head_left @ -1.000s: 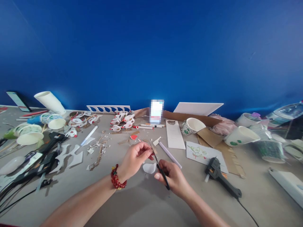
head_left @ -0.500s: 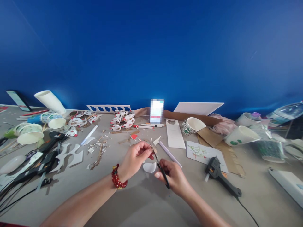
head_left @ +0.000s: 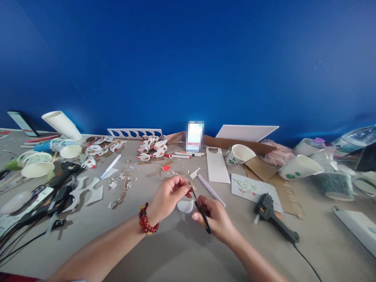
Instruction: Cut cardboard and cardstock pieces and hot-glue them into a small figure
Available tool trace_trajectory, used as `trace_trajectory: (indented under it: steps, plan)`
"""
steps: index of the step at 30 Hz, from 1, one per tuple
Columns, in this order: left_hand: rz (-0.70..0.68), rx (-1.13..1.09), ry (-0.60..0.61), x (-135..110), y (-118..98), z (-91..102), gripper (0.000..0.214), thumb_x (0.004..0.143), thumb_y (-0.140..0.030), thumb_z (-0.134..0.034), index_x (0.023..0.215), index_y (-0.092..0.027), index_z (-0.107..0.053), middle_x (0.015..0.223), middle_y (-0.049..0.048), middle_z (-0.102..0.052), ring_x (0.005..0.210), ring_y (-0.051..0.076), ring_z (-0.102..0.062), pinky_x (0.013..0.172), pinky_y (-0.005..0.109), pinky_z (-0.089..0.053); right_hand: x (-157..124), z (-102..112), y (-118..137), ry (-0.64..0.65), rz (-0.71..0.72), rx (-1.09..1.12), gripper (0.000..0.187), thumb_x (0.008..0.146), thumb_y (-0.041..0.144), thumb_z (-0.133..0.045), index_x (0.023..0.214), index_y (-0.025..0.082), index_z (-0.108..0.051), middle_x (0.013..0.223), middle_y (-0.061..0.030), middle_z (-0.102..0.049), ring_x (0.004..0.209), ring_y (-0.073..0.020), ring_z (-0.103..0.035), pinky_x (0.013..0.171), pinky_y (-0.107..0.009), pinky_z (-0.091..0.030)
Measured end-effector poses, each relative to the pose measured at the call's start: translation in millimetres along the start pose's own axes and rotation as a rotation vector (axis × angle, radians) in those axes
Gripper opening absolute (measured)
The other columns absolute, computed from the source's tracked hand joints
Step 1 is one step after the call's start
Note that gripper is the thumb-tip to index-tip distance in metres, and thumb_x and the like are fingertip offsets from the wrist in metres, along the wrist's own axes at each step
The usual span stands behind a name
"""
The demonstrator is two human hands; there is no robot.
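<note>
Head: scissors (head_left: 201, 212) aslant, blades (head_left: 192, 188) forward-left.

The small bit (head_left: 192, 187) pinched by the left hand (head_left: 169, 197) is mostly covered by it, so its shape cannot be told. Part of the scissors (head_left: 203, 219) is hidden by the right hand (head_left: 216, 219). Both arms (head_left: 100, 246) are cut off by the bottom edge, and so is the cord (head_left: 307, 258) of the glue gun (head_left: 273, 220). The bright screen (head_left: 194, 135) is masked by blocky squares and cannot be read. The clear bottle (head_left: 360, 137) and the white box (head_left: 355, 227) are cut off by the right edge. The writing on the left phone (head_left: 22, 123) is too small to be read.
</note>
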State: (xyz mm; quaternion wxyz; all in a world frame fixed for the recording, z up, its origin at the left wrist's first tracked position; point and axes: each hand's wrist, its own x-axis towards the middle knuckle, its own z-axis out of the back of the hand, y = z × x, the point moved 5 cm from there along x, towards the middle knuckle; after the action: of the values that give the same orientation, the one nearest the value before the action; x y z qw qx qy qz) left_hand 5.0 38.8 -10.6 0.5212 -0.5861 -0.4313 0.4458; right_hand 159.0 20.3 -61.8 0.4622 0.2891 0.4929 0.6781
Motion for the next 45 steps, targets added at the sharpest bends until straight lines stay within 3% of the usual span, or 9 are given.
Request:
trace_trajectory:
  steps: [10,14,17,22,26,31,37,45]
  plan:
    - [0.001,-0.02,-0.02,0.1,0.3,-0.4,0.021,0.084,-0.036,-0.064,0.081,-0.016,-0.063,0.078,0.004,-0.067,0.075,0.017,-0.066,0.074,0.028,-0.053,0.6,-0.5,-2.6,-0.028,-0.006,-0.036,0.06,0.068,0.072,-0.067,0.064,0.022,-0.034,0.06,0.0065,-0.028,0.057,-0.0105,-0.024,0.05,-0.024,-0.017]
    - [-0.012,0.016,-0.032,0.6,1.7,1.3,0.02,0.084,-0.036,-0.062,0.08,-0.016,-0.06,0.077,0.0021,-0.065,0.075,0.016,-0.066,0.073,0.027,-0.051,0.8,-2.8,-4.8,0.02,-0.007,0.012,0.057,0.069,0.07,-0.067,0.07,0.02,-0.041,0.062,0.0058,-0.035,0.058,-0.0105,-0.03,0.05,-0.023,-0.024]
    - [-0.048,0.06,-0.106,3.3,2.0,8.1,0.019,0.086,-0.036,-0.062,0.083,-0.018,-0.06,0.078,0.0009,-0.065,0.076,0.015,-0.065,0.072,0.025,-0.05,2.7,-2.2,-4.3,0.011,-0.007,0.115,0.055,0.071,0.07,-0.066,0.074,0.019,-0.047,0.065,0.0036,-0.043,0.058,-0.0113,-0.037,0.051,-0.023,-0.03]
    - [-0.067,0.051,-0.186,8.0,7.5,12.7,0.018,0.084,-0.037,-0.063,0.083,-0.019,-0.062,0.074,-0.0006,-0.063,0.074,0.014,-0.061,0.072,0.024,-0.048,7.2,7.5,-6.7,-0.192,-0.084,0.4,0.045,0.076,0.061,-0.067,0.085,0.018,-0.055,0.071,0.0003,-0.054,0.053,-0.0114,-0.043,0.049,-0.024,-0.036]
    - [-0.056,0.064,-0.135,5.3,16.0,-0.8,0.016,0.084,-0.033,-0.063,0.08,-0.018,-0.06,0.073,-0.0014,-0.06,0.072,0.013,-0.057,0.07,0.023,-0.046,6.1,12.8,-7.2,-0.326,-0.037,0.528,0.038,0.073,0.043,-0.077,0.096,0.019,-0.061,0.087,-0.0033,-0.063,0.062,-0.0123,-0.05,0.057,-0.025,-0.042]
    - [-0.071,0.115,-0.056,-1.0,25.2,-17.7,0.018,0.085,-0.034,-0.062,0.076,-0.018,-0.058,0.071,-0.0019,-0.056,0.066,0.012,-0.05,0.062,0.021,-0.041,0.9,9.0,-11.5,-0.385,0.001,0.584,0.04,0.065,0.03,-0.084,0.095,0.02,-0.06,0.074,0.0021,-0.058,0.066,-0.013,-0.053,0.059,-0.023,-0.042]
    - [-0.053,0.133,-0.019,-4.7,27.1,-22.9,0.018,0.087,-0.031,-0.059,0.076,-0.018,-0.055,0.069,-0.0014,-0.055,0.063,0.011,-0.049,0.061,0.021,-0.039,-1.0,11.3,-10.3,-0.412,0.028,0.512,0.027,0.07,0.024,-0.078,0.088,0.02,-0.058,0.075,0.0021,-0.058,0.066,-0.0128,-0.054,0.06,-0.023,-0.044]
    - [-0.016,0.229,0.062,2.0,20.3,-19.7,0.011,0.083,-0.026,-0.059,0.078,-0.018,-0.056,0.072,-0.0003,-0.058,0.068,0.013,-0.054,0.058,0.021,-0.039,2.5,14.3,1.6,-0.338,0.101,0.417,0.02,0.071,0.019,-0.071,0.084,0.02,-0.056,0.074,0.0018,-0.057,0.062,-0.0118,-0.053,0.056,-0.022,-0.043]
